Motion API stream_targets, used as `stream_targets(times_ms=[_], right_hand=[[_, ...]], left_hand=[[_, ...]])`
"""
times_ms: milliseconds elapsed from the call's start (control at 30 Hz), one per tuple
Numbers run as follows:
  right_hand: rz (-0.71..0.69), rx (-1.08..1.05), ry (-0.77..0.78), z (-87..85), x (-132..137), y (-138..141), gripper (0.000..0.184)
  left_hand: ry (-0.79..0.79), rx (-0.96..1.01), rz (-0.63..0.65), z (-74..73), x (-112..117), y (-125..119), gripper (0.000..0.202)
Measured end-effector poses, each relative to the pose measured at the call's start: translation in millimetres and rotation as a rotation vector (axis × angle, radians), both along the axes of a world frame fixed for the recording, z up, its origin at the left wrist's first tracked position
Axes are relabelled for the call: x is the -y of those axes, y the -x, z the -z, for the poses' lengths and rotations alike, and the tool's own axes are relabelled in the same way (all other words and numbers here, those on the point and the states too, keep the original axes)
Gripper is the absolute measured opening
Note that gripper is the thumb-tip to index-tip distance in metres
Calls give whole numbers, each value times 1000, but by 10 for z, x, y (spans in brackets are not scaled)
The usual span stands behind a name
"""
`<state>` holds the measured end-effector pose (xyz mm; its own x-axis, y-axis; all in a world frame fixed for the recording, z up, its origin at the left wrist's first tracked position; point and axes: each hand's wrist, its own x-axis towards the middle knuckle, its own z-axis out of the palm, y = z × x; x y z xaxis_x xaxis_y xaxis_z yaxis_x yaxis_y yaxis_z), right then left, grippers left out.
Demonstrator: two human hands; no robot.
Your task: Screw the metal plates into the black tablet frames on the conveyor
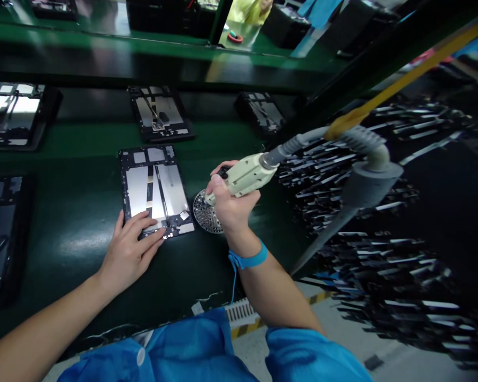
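With the left hand pressing open and flat on the tablet frame toward the front edge of the worktop, the right hand, closed around the electric screwdriver, should, I think, keep its tip straight over the round screw dish just beside the frame.

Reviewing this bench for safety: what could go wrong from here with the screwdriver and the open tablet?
The left hand lies flat on the open tablet's lower edge; if the electric screwdriver in the right hand slips, its tip might strike fingers or exposed parts. The round perforated tray sits close beside the tablet, under the tool; a knock could shove it onto the tablet. The tool's hose may tug the aim.
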<state>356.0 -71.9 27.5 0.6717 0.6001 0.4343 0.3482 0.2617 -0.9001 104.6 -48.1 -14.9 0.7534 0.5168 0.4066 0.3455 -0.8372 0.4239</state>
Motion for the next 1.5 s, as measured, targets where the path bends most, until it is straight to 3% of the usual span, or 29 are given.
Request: stream_targets(times_ms=[200, 367, 500, 600, 700, 1200, 1267, 1400, 1500], right_hand=[[-13, 11, -14, 29, -11, -39, 23], [-52, -44, -127, -166, 27, 73, 14], [-251, -107, -177, -305, 139, 401, 18], [-445, -108, -106, -289, 208, 652, 24], [-535, -109, -65, -227, 222, 786, 28], [-542, -81, -39, -114, 205, 817, 29], [-553, -47, -37, -98, 201, 816, 27], [-583, -29, -107, -57, 175, 833, 32], [-567, -81, -84, -124, 184, 779, 28]], left_hand=[[29, 8, 0, 6, -2, -4, 25], [70, 20, -28, -5, 10, -32, 25], [115, 11, -25, -27, 7, -46, 30], [126, 9, -7, -22, -3, -40, 31], [134, 14, 4, -14, -9, -36, 31], [205, 73, 13, -66, -44, -2, 34], [257, 158, -82, -123, -127, 24, 32], [491, 61, -538, -233, -326, -7, 25], [636, -4, -647, -255, -399, -64, 20]])
